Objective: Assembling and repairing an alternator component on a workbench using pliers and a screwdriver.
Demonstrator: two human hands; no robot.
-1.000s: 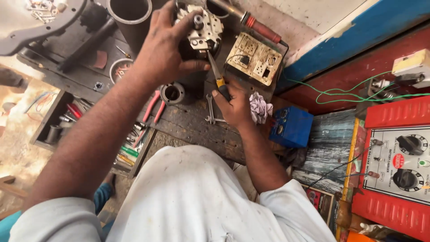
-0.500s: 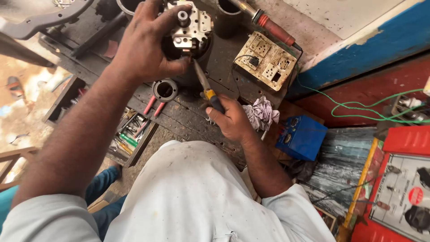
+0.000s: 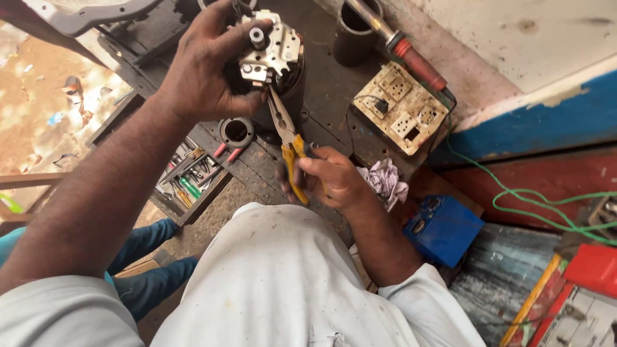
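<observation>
Motor (image 3: 277, 61) gripped in left hand (image 3: 205, 71), right hand (image 3: 331, 180) w/ pliers (image 3: 286, 138) just below

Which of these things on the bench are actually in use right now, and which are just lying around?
In use:
- motor part with toothed metal plate, gripped by the left hand
- yellow-handled pliers, held in the right hand, tips at the motor part

Lying about:
- socket board
- soldering iron
- crumpled rag
- blue box
- green wire
- tool tray
- metal ring

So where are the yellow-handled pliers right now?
In the head view, the pliers sit centre frame in the right hand, tips up against the motor gripped by the left hand.
</observation>
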